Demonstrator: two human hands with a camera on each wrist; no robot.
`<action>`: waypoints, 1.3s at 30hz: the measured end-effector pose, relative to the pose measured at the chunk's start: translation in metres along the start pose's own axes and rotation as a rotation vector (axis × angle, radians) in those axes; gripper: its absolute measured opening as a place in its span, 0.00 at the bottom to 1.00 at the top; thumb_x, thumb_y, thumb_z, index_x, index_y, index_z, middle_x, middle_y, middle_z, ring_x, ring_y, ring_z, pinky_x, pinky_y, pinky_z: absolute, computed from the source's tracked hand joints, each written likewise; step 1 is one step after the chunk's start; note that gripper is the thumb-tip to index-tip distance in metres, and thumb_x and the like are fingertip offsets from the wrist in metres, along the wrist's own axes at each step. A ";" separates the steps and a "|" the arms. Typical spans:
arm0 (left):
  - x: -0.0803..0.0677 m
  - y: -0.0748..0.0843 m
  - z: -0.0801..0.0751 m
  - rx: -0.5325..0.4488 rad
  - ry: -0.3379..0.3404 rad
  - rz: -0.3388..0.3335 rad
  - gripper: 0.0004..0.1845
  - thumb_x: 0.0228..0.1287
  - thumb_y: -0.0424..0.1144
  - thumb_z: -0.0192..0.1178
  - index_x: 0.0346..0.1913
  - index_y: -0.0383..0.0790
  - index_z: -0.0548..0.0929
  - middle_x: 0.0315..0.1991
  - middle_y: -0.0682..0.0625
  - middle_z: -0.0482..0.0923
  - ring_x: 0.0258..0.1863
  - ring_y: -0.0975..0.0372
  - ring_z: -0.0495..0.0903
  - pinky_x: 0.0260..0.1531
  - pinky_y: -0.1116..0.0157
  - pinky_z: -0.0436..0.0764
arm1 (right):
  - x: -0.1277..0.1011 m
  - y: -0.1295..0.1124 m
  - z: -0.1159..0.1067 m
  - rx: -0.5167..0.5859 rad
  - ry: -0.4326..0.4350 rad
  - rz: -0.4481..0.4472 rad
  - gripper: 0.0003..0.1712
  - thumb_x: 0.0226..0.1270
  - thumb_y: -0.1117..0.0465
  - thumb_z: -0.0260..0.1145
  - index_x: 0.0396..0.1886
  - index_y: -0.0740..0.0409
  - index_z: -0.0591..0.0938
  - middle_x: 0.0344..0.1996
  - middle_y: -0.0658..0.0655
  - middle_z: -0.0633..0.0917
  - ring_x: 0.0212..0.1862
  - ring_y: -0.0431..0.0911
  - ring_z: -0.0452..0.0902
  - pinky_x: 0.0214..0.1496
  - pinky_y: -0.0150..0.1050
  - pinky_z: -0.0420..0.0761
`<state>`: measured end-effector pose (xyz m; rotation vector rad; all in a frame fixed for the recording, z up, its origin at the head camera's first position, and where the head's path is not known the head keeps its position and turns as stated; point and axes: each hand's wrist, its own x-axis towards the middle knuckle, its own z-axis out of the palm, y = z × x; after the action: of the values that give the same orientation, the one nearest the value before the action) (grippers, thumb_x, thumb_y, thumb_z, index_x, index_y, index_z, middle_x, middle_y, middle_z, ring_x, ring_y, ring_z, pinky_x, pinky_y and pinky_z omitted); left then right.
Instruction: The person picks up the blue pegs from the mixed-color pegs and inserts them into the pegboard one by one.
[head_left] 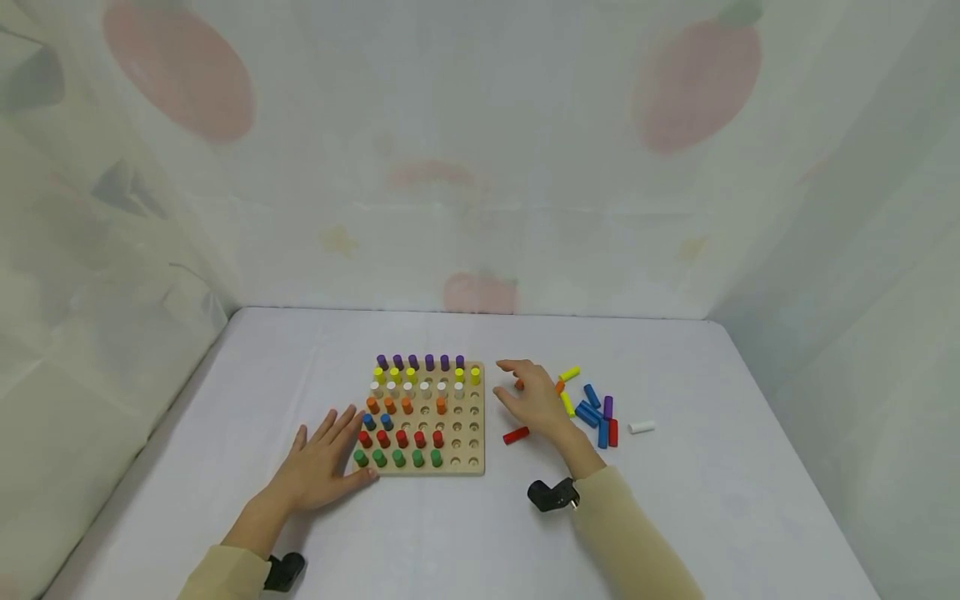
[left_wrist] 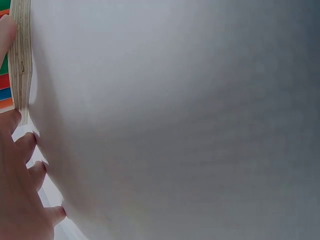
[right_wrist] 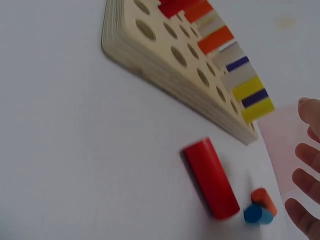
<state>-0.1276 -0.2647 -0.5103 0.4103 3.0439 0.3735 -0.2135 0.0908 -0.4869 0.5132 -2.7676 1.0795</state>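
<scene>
Flat, red peg (head_left: pixel 516 435), long axis left-right

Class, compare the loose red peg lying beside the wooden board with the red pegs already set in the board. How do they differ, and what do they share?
The loose red peg lies flat on the table; the red pegs in the board stand upright in holes. The loose peg shows its full length; the standing ones have their lower ends hidden in the wooden board. The loose peg lies alone near the right hand; the others form a row. They share colour and cylinder shape.
</scene>
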 end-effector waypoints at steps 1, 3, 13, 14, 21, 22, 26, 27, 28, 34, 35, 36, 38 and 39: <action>0.000 0.000 0.000 0.001 0.000 0.001 0.52 0.49 0.74 0.50 0.72 0.47 0.54 0.72 0.44 0.52 0.70 0.43 0.49 0.60 0.33 0.44 | -0.001 0.003 -0.002 -0.005 0.000 0.007 0.26 0.59 0.53 0.66 0.58 0.50 0.75 0.49 0.53 0.80 0.48 0.48 0.73 0.51 0.42 0.76; 0.000 0.001 -0.001 0.003 0.002 0.001 0.52 0.49 0.74 0.50 0.72 0.47 0.54 0.72 0.45 0.52 0.70 0.43 0.49 0.60 0.33 0.45 | -0.002 0.009 -0.004 -0.028 -0.009 0.035 0.26 0.59 0.52 0.66 0.58 0.49 0.75 0.49 0.53 0.80 0.50 0.48 0.72 0.54 0.44 0.75; -0.001 0.002 -0.001 0.011 -0.008 -0.004 0.51 0.49 0.74 0.50 0.72 0.47 0.54 0.72 0.45 0.52 0.70 0.44 0.49 0.60 0.33 0.45 | -0.005 0.033 -0.017 -0.090 -0.025 0.075 0.28 0.59 0.51 0.65 0.59 0.53 0.75 0.54 0.53 0.78 0.58 0.50 0.70 0.60 0.49 0.71; -0.001 0.002 -0.001 0.011 -0.009 -0.005 0.51 0.49 0.74 0.50 0.72 0.47 0.54 0.72 0.45 0.52 0.70 0.44 0.49 0.60 0.33 0.45 | -0.005 0.035 -0.018 -0.096 -0.027 0.072 0.28 0.59 0.51 0.65 0.59 0.54 0.75 0.53 0.53 0.78 0.58 0.50 0.70 0.60 0.49 0.72; -0.001 0.003 -0.002 0.008 -0.005 -0.005 0.51 0.49 0.74 0.50 0.72 0.47 0.54 0.72 0.45 0.52 0.70 0.44 0.49 0.60 0.33 0.45 | -0.008 0.042 -0.023 -0.139 -0.035 0.026 0.28 0.57 0.50 0.66 0.56 0.56 0.76 0.50 0.55 0.80 0.52 0.51 0.74 0.56 0.48 0.74; -0.001 0.003 -0.002 0.007 -0.003 -0.005 0.51 0.49 0.74 0.51 0.72 0.47 0.54 0.72 0.45 0.52 0.70 0.44 0.49 0.60 0.33 0.45 | -0.009 0.042 -0.023 -0.148 -0.036 0.022 0.28 0.57 0.50 0.66 0.56 0.55 0.76 0.50 0.55 0.80 0.51 0.51 0.74 0.55 0.48 0.74; -0.001 0.003 -0.001 0.007 -0.001 -0.004 0.51 0.49 0.74 0.51 0.72 0.47 0.54 0.72 0.46 0.52 0.70 0.44 0.49 0.60 0.33 0.45 | -0.010 0.044 -0.023 -0.183 -0.047 0.014 0.27 0.56 0.49 0.67 0.55 0.54 0.78 0.47 0.55 0.81 0.46 0.50 0.74 0.48 0.47 0.75; -0.001 0.002 -0.001 0.007 0.000 -0.004 0.51 0.49 0.74 0.51 0.72 0.47 0.54 0.72 0.45 0.52 0.70 0.44 0.49 0.60 0.33 0.45 | -0.010 0.045 -0.023 -0.195 -0.051 0.014 0.28 0.56 0.49 0.67 0.55 0.54 0.78 0.46 0.55 0.81 0.45 0.49 0.74 0.47 0.46 0.75; -0.001 0.002 -0.001 0.007 -0.001 -0.005 0.51 0.49 0.74 0.51 0.72 0.47 0.54 0.72 0.45 0.52 0.70 0.44 0.49 0.60 0.33 0.45 | -0.010 0.045 -0.022 -0.209 -0.055 0.013 0.28 0.56 0.48 0.67 0.55 0.54 0.78 0.45 0.55 0.81 0.43 0.49 0.73 0.45 0.46 0.75; -0.001 0.001 0.000 0.006 -0.007 -0.004 0.52 0.49 0.74 0.50 0.72 0.48 0.53 0.72 0.46 0.51 0.70 0.45 0.49 0.60 0.33 0.45 | -0.011 0.047 -0.021 -0.261 -0.083 0.021 0.29 0.55 0.48 0.67 0.55 0.55 0.78 0.43 0.54 0.81 0.39 0.47 0.71 0.41 0.43 0.74; -0.001 0.001 0.000 0.007 -0.007 -0.004 0.52 0.49 0.74 0.50 0.72 0.48 0.54 0.72 0.46 0.51 0.70 0.45 0.49 0.60 0.33 0.45 | -0.011 0.048 -0.021 -0.263 -0.087 0.021 0.29 0.55 0.47 0.67 0.55 0.55 0.78 0.43 0.54 0.81 0.40 0.47 0.72 0.42 0.43 0.74; -0.001 0.001 0.000 0.007 -0.005 -0.003 0.52 0.49 0.74 0.50 0.72 0.48 0.54 0.72 0.46 0.51 0.70 0.45 0.49 0.60 0.33 0.45 | -0.012 0.048 -0.021 -0.264 -0.088 0.018 0.29 0.55 0.48 0.67 0.55 0.55 0.78 0.44 0.55 0.81 0.41 0.48 0.73 0.42 0.44 0.75; -0.001 0.000 0.001 0.007 -0.002 -0.002 0.52 0.48 0.74 0.50 0.72 0.48 0.54 0.72 0.46 0.52 0.70 0.45 0.50 0.60 0.33 0.46 | -0.012 0.049 -0.021 -0.266 -0.085 0.010 0.29 0.54 0.48 0.67 0.54 0.56 0.78 0.45 0.56 0.81 0.43 0.49 0.74 0.45 0.46 0.76; -0.001 0.000 0.001 0.006 0.001 -0.002 0.52 0.48 0.74 0.50 0.72 0.47 0.54 0.72 0.46 0.52 0.70 0.45 0.50 0.60 0.33 0.46 | -0.012 0.049 -0.021 -0.268 -0.086 0.010 0.29 0.54 0.48 0.67 0.54 0.56 0.78 0.46 0.56 0.81 0.45 0.50 0.75 0.46 0.47 0.76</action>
<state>-0.1268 -0.2643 -0.5114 0.4080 3.0466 0.3653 -0.2200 0.1417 -0.5054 0.5206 -2.9288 0.6860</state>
